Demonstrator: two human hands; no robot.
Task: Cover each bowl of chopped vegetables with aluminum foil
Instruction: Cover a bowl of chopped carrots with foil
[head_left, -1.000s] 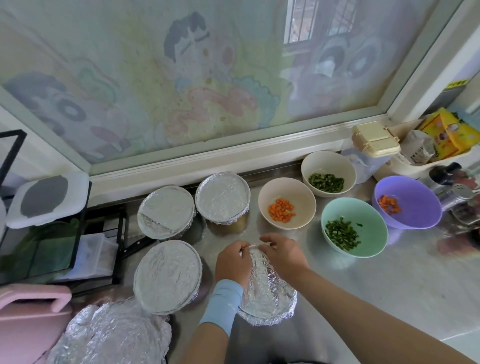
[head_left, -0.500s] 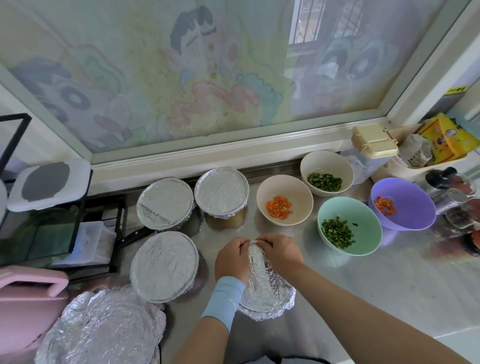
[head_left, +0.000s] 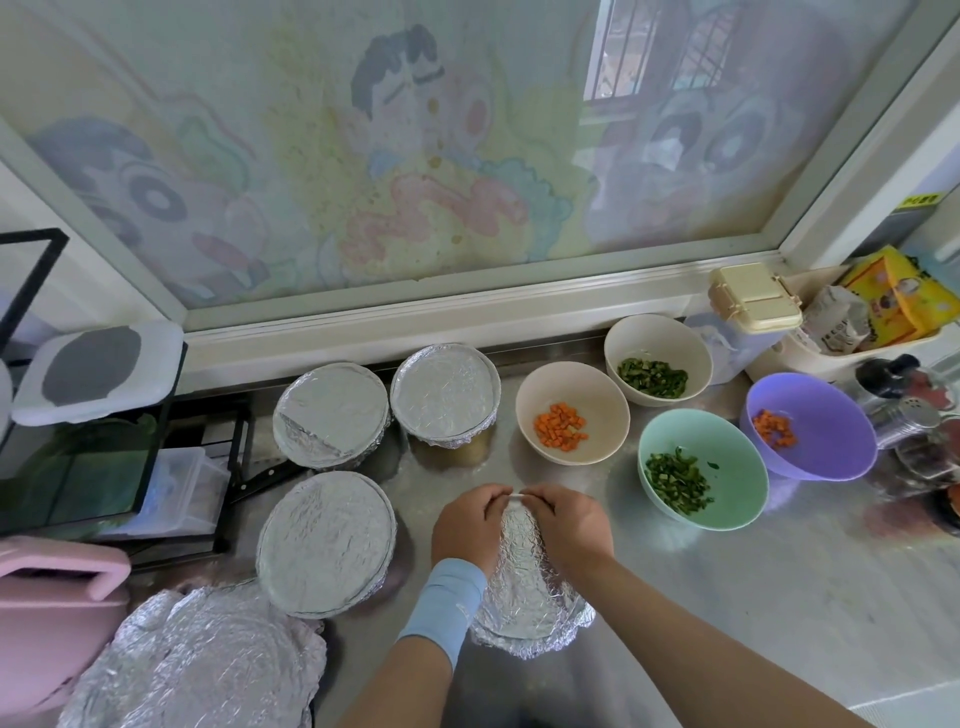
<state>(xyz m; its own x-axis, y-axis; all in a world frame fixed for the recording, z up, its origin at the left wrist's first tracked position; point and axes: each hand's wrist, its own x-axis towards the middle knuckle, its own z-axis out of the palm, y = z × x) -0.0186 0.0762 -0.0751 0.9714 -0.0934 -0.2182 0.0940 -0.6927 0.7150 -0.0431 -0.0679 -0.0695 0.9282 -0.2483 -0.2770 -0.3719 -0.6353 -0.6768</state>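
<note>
While both hands work its far rim, the foil-covered bowl (head_left: 530, 613) sits near the bench's (head_left: 727, 597) front edge, just right of a finished bowl (head_left: 327, 540); the left hand (head_left: 470, 525) and right hand (head_left: 569, 525) have their fingers curled, pinching foil over the lip; best to work round it, pressing small folds downward without tearing; four open bowls (head_left: 597, 400) wait toward the right rear.

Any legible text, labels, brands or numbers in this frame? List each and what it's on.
No text here can be read.
yellow packet, far right: printed, too blurred to read.
white bag beside it: dark print, too small to read.
yellow sticker, upper right: dark marks, too blurred to read.
</note>
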